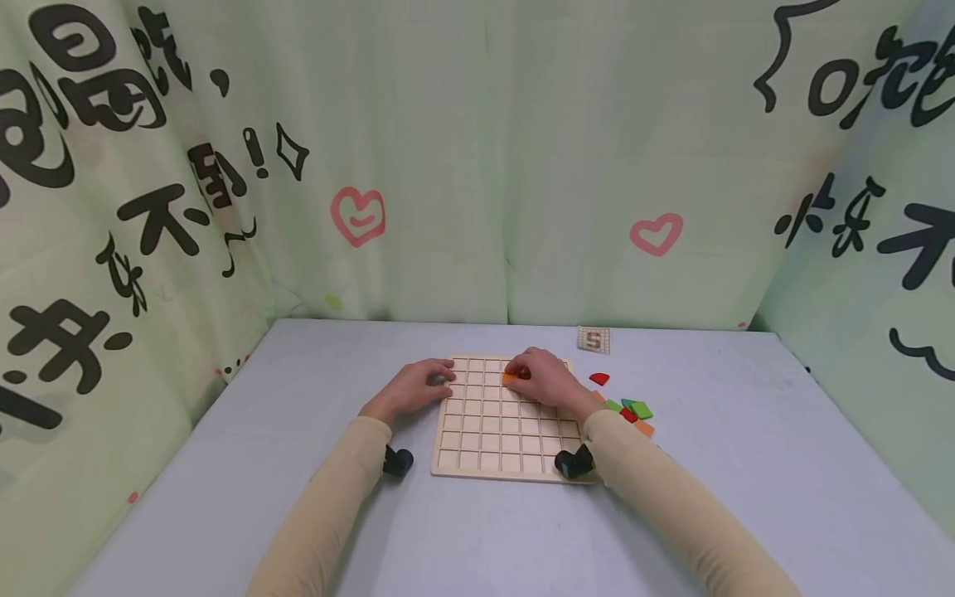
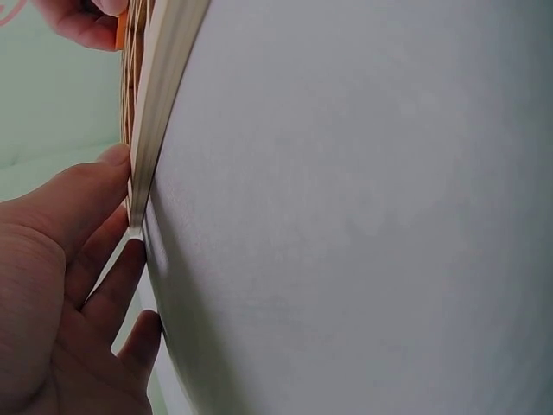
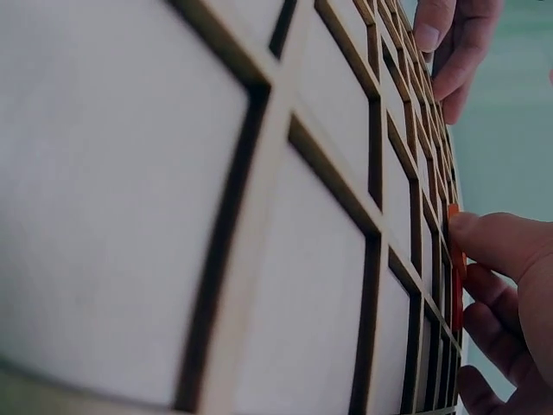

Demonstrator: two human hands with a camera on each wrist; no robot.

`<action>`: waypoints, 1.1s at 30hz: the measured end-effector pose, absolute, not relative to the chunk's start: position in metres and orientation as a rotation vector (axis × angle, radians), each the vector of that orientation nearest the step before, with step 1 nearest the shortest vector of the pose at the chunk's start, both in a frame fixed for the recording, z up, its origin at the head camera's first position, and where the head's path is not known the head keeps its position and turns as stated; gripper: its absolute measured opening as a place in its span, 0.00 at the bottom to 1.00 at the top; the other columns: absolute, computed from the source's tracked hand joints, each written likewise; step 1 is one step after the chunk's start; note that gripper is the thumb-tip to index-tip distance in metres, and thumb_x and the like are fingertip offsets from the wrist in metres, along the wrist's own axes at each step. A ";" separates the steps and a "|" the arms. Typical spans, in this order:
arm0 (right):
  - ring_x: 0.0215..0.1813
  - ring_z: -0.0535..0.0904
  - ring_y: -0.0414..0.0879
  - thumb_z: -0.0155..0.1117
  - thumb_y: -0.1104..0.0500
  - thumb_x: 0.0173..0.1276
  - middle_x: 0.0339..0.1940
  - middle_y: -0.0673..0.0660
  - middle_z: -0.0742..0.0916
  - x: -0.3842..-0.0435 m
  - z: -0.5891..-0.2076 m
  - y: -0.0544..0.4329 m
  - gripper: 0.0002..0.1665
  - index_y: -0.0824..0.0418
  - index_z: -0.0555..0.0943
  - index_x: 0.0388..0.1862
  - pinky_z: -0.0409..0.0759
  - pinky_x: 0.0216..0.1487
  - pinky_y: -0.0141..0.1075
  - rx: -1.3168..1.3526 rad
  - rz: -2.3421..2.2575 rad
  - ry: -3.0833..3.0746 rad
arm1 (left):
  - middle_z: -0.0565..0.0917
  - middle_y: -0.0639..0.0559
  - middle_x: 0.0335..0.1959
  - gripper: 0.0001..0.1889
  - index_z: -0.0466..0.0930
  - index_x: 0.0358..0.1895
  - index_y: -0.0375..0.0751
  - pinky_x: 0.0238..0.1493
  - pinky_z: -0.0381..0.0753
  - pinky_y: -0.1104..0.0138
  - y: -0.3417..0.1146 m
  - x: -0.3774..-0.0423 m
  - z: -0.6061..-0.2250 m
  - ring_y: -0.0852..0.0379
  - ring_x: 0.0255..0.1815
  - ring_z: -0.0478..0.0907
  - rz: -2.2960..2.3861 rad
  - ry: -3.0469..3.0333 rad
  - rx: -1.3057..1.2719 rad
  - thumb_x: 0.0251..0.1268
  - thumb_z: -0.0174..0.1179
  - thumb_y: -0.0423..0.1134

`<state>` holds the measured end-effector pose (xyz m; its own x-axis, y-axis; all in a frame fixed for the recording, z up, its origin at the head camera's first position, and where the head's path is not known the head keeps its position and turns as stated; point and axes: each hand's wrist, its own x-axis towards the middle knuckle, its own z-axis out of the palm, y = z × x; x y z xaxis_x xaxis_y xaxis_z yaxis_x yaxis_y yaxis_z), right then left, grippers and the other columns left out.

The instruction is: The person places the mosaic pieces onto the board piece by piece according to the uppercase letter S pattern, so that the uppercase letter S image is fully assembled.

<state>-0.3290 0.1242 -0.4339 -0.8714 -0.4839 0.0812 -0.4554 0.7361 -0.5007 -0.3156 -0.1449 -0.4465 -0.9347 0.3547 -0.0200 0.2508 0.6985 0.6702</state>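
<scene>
1. A flat, square, light wooden board (image 1: 488, 439) with lots of little boxes cut into it lies on a big white table (image 1: 477, 531).
2. The left hand (image 1: 414, 385) is at the far left corner of the board. Its thumb touches the wooden edge. Its other fingers are loose and a bit bent, spread around the corner, and they are not squeezing anything.
3. The right hand (image 1: 548, 377) is over the far part of the board. Its thumb and fingers pinch a small, flat orange piece (image 1: 509, 378). That piece is at the board's top side, near the far edge.
4. A small red piece (image 3: 456, 298) is just beside the orange one, under the right fingers. I cannot tell if the fingers grip it too, and its full shape is hidden.
5. Right of the board lies a flat red piece with a round edge (image 1: 599, 378), all by itself.
6. Nearer the right sleeve is a little heap of flat green, red and orange pieces (image 1: 640, 410). The arm hides some of it.
7. A small square card with a grid and a brownish shape (image 1: 593, 340) lies on the table, past the board's far right corner.
8. Both arms wear long cream sleeves (image 1: 321, 514). Behind the table hang pale green curtains (image 1: 448, 124) with black writing and red hearts.
</scene>
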 end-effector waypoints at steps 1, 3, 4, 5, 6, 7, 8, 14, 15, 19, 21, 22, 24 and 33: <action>0.46 0.77 0.50 0.66 0.58 0.70 0.43 0.58 0.84 -0.329 -0.434 0.124 0.15 0.64 0.86 0.51 0.79 0.51 0.43 -0.775 -0.808 2.875 | 0.73 0.48 0.72 0.13 0.83 0.54 0.40 0.79 0.61 0.53 -0.145 -0.316 -0.447 0.46 0.78 0.63 1.056 2.759 0.495 0.69 0.63 0.36; 0.45 0.78 0.50 0.66 0.58 0.70 0.43 0.58 0.84 -0.328 -0.434 0.124 0.14 0.64 0.85 0.51 0.80 0.51 0.44 -0.782 -0.806 2.878 | 0.73 0.48 0.72 0.13 0.83 0.54 0.40 0.79 0.61 0.53 -0.145 -0.316 -0.447 0.46 0.78 0.63 1.056 2.760 0.494 0.69 0.63 0.36; 0.45 0.78 0.50 0.66 0.59 0.70 0.43 0.58 0.84 -0.329 -0.434 0.124 0.14 0.64 0.85 0.51 0.80 0.51 0.44 -0.784 -0.808 2.879 | 0.73 0.48 0.72 0.13 0.83 0.54 0.40 0.79 0.61 0.53 -0.145 -0.316 -0.447 0.46 0.78 0.62 1.057 2.759 0.492 0.69 0.63 0.36; 0.45 0.78 0.50 0.66 0.59 0.70 0.43 0.58 0.84 -0.329 -0.434 0.124 0.14 0.64 0.85 0.51 0.80 0.51 0.44 -0.785 -0.808 2.880 | 0.73 0.48 0.73 0.13 0.83 0.54 0.40 0.79 0.61 0.53 -0.144 -0.316 -0.447 0.46 0.78 0.62 1.056 2.760 0.490 0.69 0.63 0.36; 0.45 0.78 0.50 0.66 0.59 0.69 0.43 0.58 0.84 -0.329 -0.434 0.124 0.14 0.64 0.85 0.50 0.80 0.51 0.44 -0.787 -0.808 2.882 | 0.73 0.48 0.73 0.13 0.83 0.54 0.40 0.79 0.61 0.53 -0.144 -0.316 -0.447 0.46 0.78 0.62 1.057 2.758 0.488 0.69 0.63 0.36; 0.45 0.78 0.50 0.66 0.59 0.69 0.43 0.58 0.84 -0.329 -0.434 0.124 0.14 0.64 0.85 0.50 0.80 0.51 0.44 -0.789 -0.808 2.883 | 0.73 0.48 0.73 0.13 0.83 0.54 0.40 0.79 0.61 0.53 -0.144 -0.316 -0.447 0.46 0.78 0.62 1.057 2.758 0.483 0.69 0.63 0.36; 0.45 0.78 0.50 0.67 0.59 0.69 0.43 0.58 0.84 -0.330 -0.435 0.124 0.14 0.64 0.86 0.50 0.80 0.51 0.44 -0.792 -0.805 2.886 | 0.73 0.48 0.73 0.13 0.83 0.54 0.40 0.79 0.61 0.53 -0.143 -0.316 -0.447 0.46 0.78 0.62 1.056 2.756 0.479 0.68 0.63 0.36; 0.45 0.78 0.50 0.66 0.58 0.70 0.43 0.58 0.84 -0.332 -0.436 0.123 0.15 0.64 0.85 0.51 0.80 0.51 0.44 -0.776 -0.789 2.888 | 0.73 0.48 0.73 0.13 0.83 0.54 0.40 0.80 0.60 0.53 -0.142 -0.315 -0.445 0.46 0.78 0.62 1.056 2.751 0.458 0.68 0.64 0.36; 0.45 0.78 0.50 0.67 0.58 0.69 0.43 0.58 0.84 -0.332 -0.436 0.123 0.15 0.64 0.85 0.51 0.80 0.52 0.45 -0.771 -0.789 2.889 | 0.73 0.48 0.73 0.13 0.83 0.54 0.40 0.80 0.60 0.53 -0.142 -0.315 -0.445 0.46 0.78 0.62 1.056 2.750 0.459 0.68 0.64 0.36; 0.45 0.78 0.50 0.67 0.58 0.69 0.42 0.58 0.84 -0.332 -0.436 0.121 0.15 0.64 0.85 0.51 0.79 0.51 0.44 -0.768 -0.788 2.892 | 0.73 0.48 0.73 0.14 0.83 0.55 0.40 0.80 0.60 0.53 -0.143 -0.313 -0.443 0.46 0.78 0.62 1.060 2.751 0.461 0.68 0.63 0.36; 0.45 0.78 0.50 0.67 0.59 0.69 0.42 0.58 0.84 -0.332 -0.435 0.121 0.15 0.64 0.85 0.51 0.79 0.51 0.44 -0.769 -0.788 2.891 | 0.73 0.48 0.73 0.14 0.83 0.55 0.40 0.79 0.60 0.53 -0.143 -0.313 -0.442 0.46 0.78 0.62 1.060 2.752 0.460 0.68 0.63 0.36; 0.45 0.77 0.50 0.67 0.59 0.69 0.42 0.58 0.84 -0.332 -0.435 0.121 0.15 0.64 0.85 0.51 0.79 0.51 0.44 -0.770 -0.786 2.890 | 0.73 0.48 0.73 0.14 0.83 0.55 0.40 0.79 0.60 0.53 -0.143 -0.313 -0.442 0.46 0.78 0.62 1.060 2.751 0.460 0.68 0.63 0.36; 0.45 0.78 0.50 0.67 0.59 0.69 0.42 0.58 0.84 -0.332 -0.435 0.122 0.15 0.65 0.85 0.51 0.80 0.51 0.44 -0.779 -0.786 2.889 | 0.73 0.48 0.73 0.14 0.83 0.55 0.40 0.79 0.60 0.53 -0.142 -0.313 -0.443 0.46 0.78 0.62 1.059 2.750 0.458 0.68 0.63 0.36; 0.47 0.79 0.51 0.66 0.60 0.70 0.44 0.58 0.85 -0.334 -0.435 0.124 0.12 0.64 0.85 0.49 0.81 0.55 0.46 -0.777 -0.834 2.864 | 0.73 0.48 0.73 0.14 0.83 0.55 0.40 0.80 0.60 0.53 -0.142 -0.315 -0.445 0.46 0.78 0.62 1.041 2.763 0.454 0.68 0.63 0.36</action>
